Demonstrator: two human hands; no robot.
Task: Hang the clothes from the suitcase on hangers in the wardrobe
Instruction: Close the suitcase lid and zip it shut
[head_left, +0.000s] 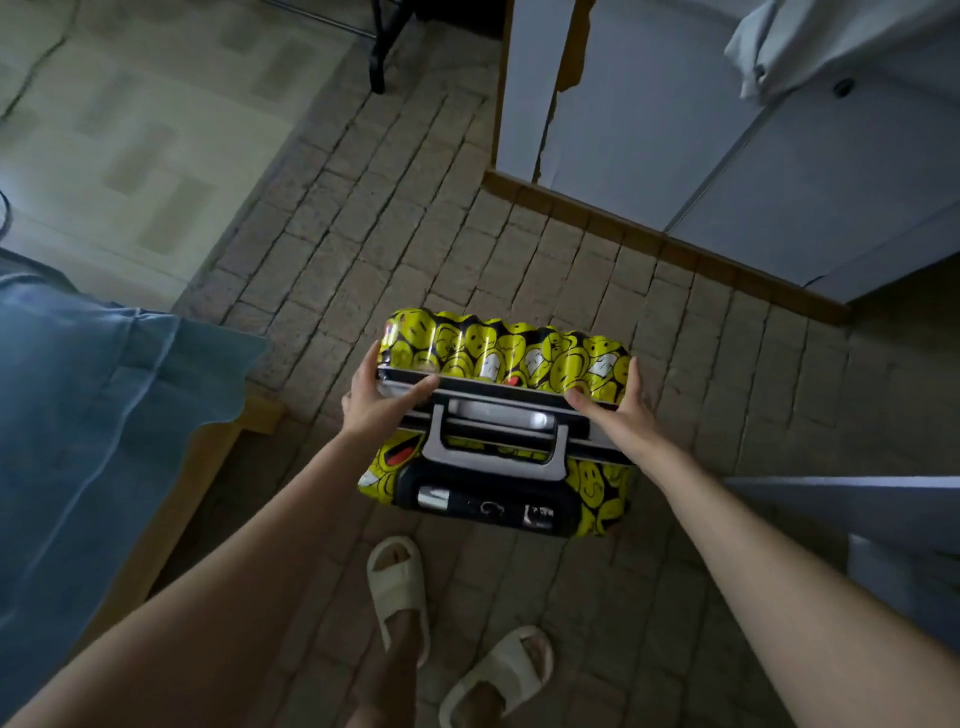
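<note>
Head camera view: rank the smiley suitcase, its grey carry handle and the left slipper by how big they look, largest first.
1. Smiley suitcase, clearly largest.
2 and 3. Grey carry handle and left slipper look alike in size; the handle sits nearer the camera, so I won't rank them.

One camera sits on the person's head. It looks straight down at the floor (519, 249), close above both arms.

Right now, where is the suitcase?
In the head view the suitcase stands upright on the brick floor at centre, just ahead of the sandals, gripped by the left hand and right hand.
</note>
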